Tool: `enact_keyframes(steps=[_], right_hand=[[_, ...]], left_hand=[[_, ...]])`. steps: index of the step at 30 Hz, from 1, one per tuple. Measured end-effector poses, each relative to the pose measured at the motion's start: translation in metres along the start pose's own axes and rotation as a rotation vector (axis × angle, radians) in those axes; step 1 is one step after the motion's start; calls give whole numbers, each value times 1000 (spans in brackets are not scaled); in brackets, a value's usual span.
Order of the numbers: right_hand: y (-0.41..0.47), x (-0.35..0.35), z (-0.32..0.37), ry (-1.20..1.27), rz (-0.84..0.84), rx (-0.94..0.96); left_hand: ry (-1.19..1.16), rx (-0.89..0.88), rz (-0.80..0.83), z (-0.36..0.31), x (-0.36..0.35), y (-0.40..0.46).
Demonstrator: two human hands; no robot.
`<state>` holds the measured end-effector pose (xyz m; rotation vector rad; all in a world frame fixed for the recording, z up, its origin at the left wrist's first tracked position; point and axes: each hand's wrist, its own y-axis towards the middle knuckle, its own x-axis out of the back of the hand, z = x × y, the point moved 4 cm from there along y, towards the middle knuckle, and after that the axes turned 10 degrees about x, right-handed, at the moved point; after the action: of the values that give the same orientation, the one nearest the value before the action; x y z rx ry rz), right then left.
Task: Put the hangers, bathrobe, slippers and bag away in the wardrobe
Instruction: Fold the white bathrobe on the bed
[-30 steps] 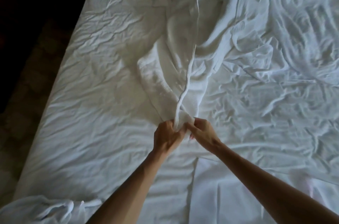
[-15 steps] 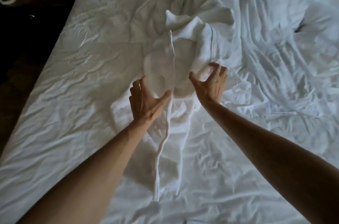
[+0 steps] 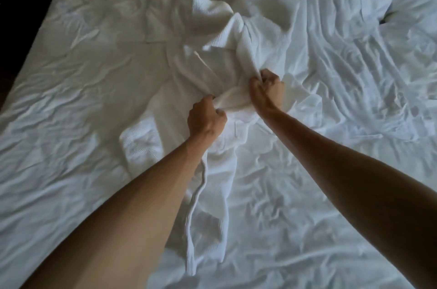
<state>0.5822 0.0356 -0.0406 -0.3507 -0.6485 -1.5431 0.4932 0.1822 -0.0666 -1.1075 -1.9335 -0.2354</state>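
Both hands were spread open above the fabric half a second ago, and now they've dropped and closed on it: the left hand (image 3: 206,118) is fisted around a bunched fold of the white bathrobe (image 3: 227,56), and the right hand (image 3: 267,90) pinches the same bunch just beside it. Nearer the camera, the robe's long edge trails down between the forearms, while the rest lies crumpled farther up the rumpled bed (image 3: 82,75).

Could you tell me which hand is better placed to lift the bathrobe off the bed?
Probably the right hand: it grips the bathrobe nearer its bunched upper part; the left hand holds lower.
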Motion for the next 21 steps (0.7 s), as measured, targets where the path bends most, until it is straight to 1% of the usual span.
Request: enact_keyframes(steps=[3,5,7,9,12,14,19,21], right_hand=[[-54,5,-1,37,29,13],[-95,8,-1,138,77,13],[-136,10,3,214,133,-88],[-176,15,7,254,181,-215],[-238,29,15,294,271,-282],[-280,39,16,281,349,-331],[-389,67,-2,185,486,-465],[-422,78,-6,166,533,-487]], left_hand=[[-37,21,108,31,12,-31],[-117,75,181,57,15,-59],[-235,131,224,82,21,-95],[-327,161,229,105,28,-132],[-400,184,227,138,31,-188],[-465,241,272,161,29,-229],[-400,347,363,213,27,-333],[-403,393,414,223,30,-367]])
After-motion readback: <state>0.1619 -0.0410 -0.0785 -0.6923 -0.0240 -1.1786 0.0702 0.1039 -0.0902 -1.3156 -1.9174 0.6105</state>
